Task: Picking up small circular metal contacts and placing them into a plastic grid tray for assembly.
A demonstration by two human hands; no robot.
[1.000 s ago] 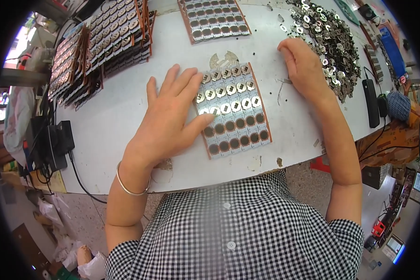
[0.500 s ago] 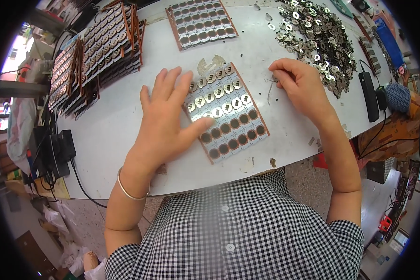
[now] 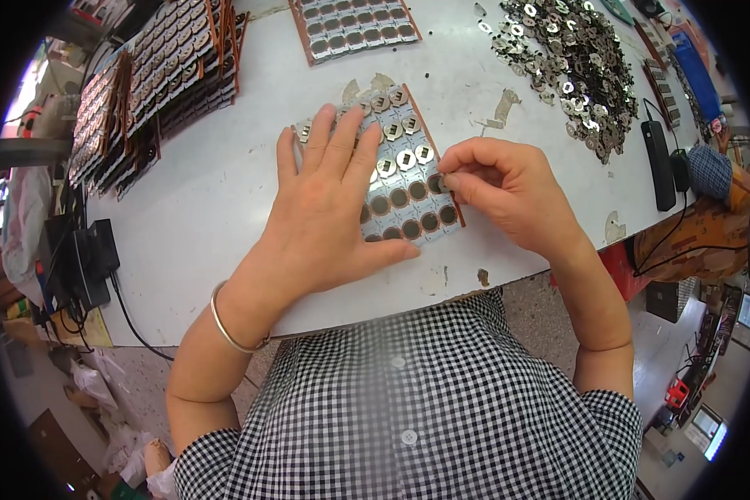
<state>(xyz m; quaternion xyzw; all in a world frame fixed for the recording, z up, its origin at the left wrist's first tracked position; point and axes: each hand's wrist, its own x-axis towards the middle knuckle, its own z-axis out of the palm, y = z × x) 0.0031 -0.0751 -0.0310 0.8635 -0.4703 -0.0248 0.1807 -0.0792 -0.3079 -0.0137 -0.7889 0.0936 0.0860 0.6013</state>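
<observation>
At the table's [image 3: 225, 208] near edge, a person in a checked shirt [image 3: 425, 408] works over a tray [image 3: 404, 179] of round sockets. Left hand [image 3: 325, 208], a silver bangle [image 3: 229, 321] at the wrist, lies flat with fingers spread over the tray's left half, pressing it to the white top. Right hand [image 3: 504, 192] hovers at the tray's right edge, thumb and forefinger pinched together on something too small to make out. The tray's far rows hold silvery discs; its near rows show dark, unfilled sockets. Beyond it, a second tray [image 3: 354, 25] lies near the far edge. To the far right spreads a loose heap of metal discs [image 3: 575, 50], with a black bar-shaped device [image 3: 660, 162] beside it. Far left, stacked trays [image 3: 150, 75] lean in rows.
</observation>
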